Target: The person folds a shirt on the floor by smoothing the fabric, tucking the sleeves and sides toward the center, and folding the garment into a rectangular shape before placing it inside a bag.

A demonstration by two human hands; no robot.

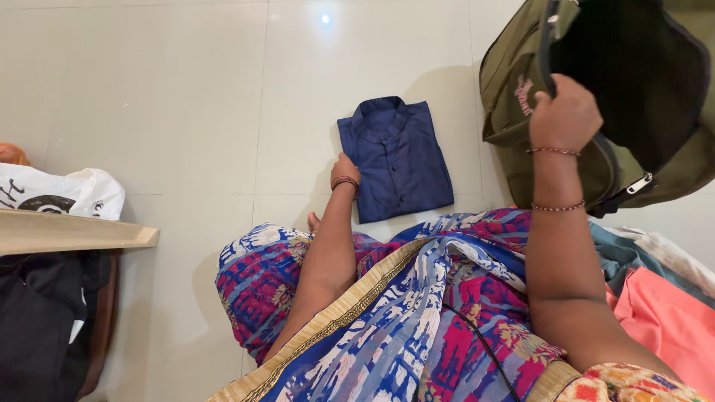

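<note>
A folded dark blue shirt [398,156] lies flat on the pale tiled floor in front of me. My left hand [344,170] rests at the shirt's left edge, fingers hidden beneath or against the fabric. My right hand [564,115] is raised to the right and grips the open rim of an olive green backpack [514,89], holding its dark mouth open. Both wrists carry thin bracelets. My lap, covered by patterned blue and pink cloth, fills the lower middle of the view.
Folded clothes in coral [666,316], teal and white lie at the right beside my lap. A white plastic bag [67,192] sits on a beige shelf edge [82,232] at the left, with a dark bag [41,320] below it.
</note>
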